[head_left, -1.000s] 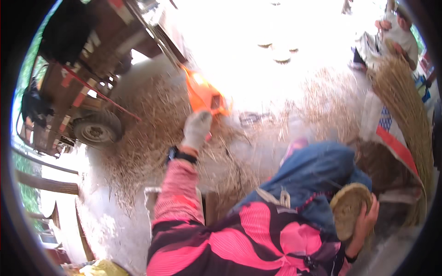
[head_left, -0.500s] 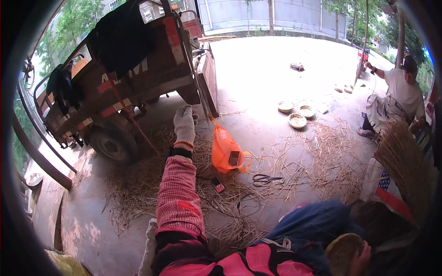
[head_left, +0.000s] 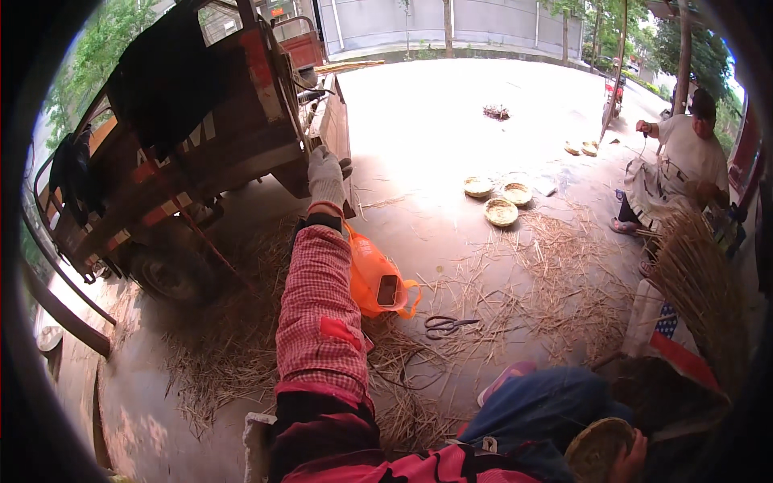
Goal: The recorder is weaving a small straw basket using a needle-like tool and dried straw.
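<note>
Red checked sleeve (head_left: 320, 314), pale glove (head_left: 325, 175), blue trousers (head_left: 538, 406), pink shoe (head_left: 503, 378).

Bright daylight falls on a pale concrete yard (head_left: 435, 129). A grey wall (head_left: 483, 24) with trees (head_left: 668, 40) closes the far side. Straw (head_left: 555, 282) litters the ground.

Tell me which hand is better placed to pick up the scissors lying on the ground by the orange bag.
Probably the left. The left hand is gloved and empty, stretched out above the orange bag, with the scissors just beside that bag. The right hand is low by the lap, holding a small woven basket.
</note>
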Demonstrator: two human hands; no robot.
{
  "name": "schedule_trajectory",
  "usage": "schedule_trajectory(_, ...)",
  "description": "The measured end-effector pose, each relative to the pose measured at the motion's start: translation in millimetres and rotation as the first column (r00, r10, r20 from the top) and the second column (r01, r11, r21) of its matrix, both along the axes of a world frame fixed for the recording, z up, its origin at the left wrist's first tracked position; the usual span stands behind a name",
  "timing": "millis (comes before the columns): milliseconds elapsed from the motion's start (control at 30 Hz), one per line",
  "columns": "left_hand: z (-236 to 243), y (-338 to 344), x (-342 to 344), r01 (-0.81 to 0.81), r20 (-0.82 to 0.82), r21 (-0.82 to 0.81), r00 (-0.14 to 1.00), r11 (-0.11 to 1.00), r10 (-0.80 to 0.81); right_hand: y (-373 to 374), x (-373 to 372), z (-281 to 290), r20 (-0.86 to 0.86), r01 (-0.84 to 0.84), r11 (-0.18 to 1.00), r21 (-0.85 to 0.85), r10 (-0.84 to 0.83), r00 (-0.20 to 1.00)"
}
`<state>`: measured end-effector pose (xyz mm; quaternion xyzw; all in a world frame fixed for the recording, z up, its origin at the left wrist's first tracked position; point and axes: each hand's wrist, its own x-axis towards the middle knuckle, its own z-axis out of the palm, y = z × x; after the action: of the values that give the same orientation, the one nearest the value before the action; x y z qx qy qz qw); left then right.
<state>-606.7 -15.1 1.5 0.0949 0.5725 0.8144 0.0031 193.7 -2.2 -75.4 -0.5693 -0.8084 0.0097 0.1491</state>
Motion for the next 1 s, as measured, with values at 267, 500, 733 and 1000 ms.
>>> schedule_trajectory(267, 21, 46, -38, 0.098, 0.086, 0.030, 0.991, 0.995, -0.100, -4, -12, 10, 0.027, 0.076, 0.996, -0.046, -0.075, 0.997)
schedule_trajectory(500, 22, 49, -72, 0.031, -0.039, -0.135, 0.999, 0.990, -0.037, -1, -14, 16, 0.016, 0.046, 0.998, -0.039, -0.046, 0.999)
schedule_trajectory(733, -32, 34, 17, 0.118, -0.266, -0.217, 0.948, 0.969, -0.175, -4, -8, 15, 0.021, 0.080, 0.996, -0.047, -0.079, 0.997)
schedule_trajectory(1000, -130, -12, 260, -0.216, -0.327, -0.939, 0.316, 0.268, -0.891, 9, 3, 15, 0.178, -0.063, 0.959, 0.278, 0.013, 0.984)
